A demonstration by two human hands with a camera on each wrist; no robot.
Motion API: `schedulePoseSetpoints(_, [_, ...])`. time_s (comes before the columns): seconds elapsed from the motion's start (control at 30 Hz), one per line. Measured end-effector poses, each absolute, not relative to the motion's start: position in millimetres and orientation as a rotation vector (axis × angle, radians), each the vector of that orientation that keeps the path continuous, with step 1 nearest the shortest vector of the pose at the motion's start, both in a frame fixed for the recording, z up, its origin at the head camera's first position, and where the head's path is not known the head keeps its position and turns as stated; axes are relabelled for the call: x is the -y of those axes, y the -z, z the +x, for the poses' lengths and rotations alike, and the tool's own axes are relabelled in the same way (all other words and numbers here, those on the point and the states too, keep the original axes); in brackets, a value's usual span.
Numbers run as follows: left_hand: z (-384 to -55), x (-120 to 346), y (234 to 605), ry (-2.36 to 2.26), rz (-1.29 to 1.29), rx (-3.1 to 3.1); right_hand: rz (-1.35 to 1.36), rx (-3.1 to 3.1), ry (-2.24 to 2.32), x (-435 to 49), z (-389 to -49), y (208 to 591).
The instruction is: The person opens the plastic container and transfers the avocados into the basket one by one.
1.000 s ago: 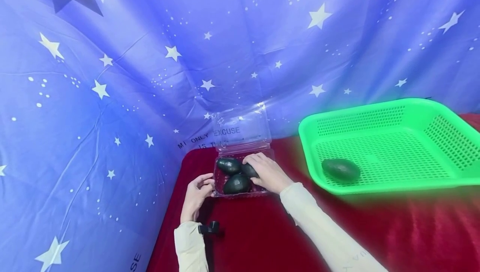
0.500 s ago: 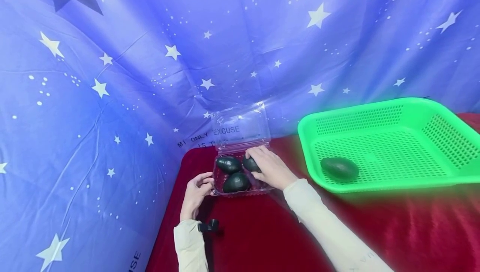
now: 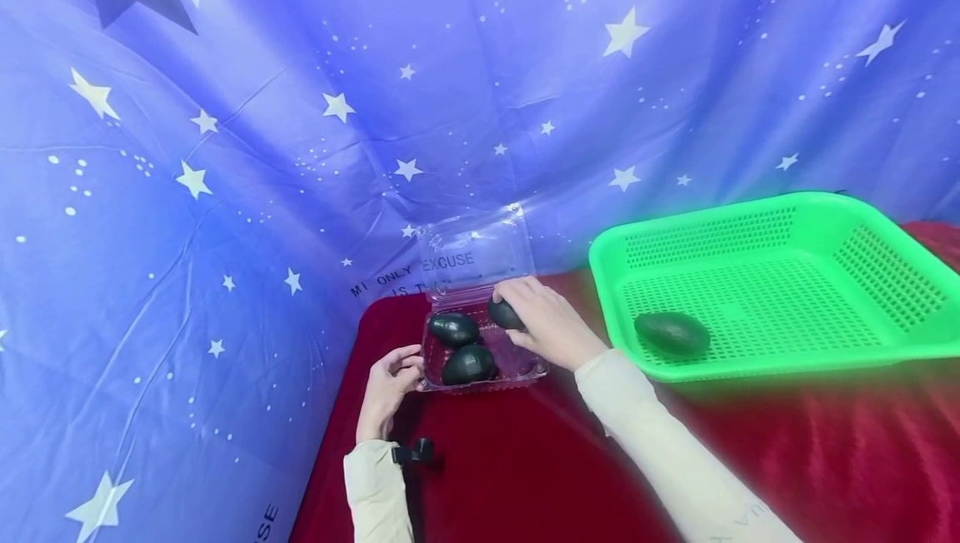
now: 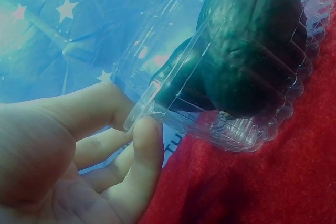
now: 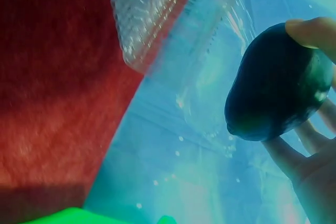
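Note:
A clear plastic clamshell box [image 3: 513, 370] lies with its lid raised at the back. Two dark green avocados sit in its left half, the rear avocado [image 3: 453, 329] behind the front avocado [image 3: 469, 365]. My left hand [image 3: 392, 389] pinches the box's left front corner between thumb and index finger, as the left wrist view shows. Over the right rear of the box, my right hand [image 3: 551, 322] grips another avocado [image 5: 278, 82], thumb on one side and fingers on the other. In the right wrist view this avocado appears apart from the box.
Right of the box stands a green perforated basket [image 3: 750, 372] with one avocado [image 3: 672, 334] near its left front corner. A red cloth [image 3: 525, 460] covers the table. A blue star-printed curtain [image 3: 450, 68] hangs behind and along the left side.
My right hand has lifted the gripped avocado up and slightly back, away from the two in the box. My left hand keeps its pinch on the corner. The view has shifted slightly.

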State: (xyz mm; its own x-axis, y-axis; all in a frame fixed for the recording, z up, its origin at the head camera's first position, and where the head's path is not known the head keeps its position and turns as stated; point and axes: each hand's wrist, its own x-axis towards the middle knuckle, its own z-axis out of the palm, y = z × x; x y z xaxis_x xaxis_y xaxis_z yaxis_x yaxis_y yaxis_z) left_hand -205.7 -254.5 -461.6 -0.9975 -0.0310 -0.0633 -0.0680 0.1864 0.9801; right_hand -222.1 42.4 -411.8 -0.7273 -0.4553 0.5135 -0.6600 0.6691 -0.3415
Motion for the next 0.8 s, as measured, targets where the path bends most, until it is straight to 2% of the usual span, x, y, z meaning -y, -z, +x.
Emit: schedulePoseSetpoints(0.8, [-206.2, 253.9, 462.8, -1.987, -0.107, -2.388, 0.77, 2.476, -0.697, -96.1, -210.4, 387.5])
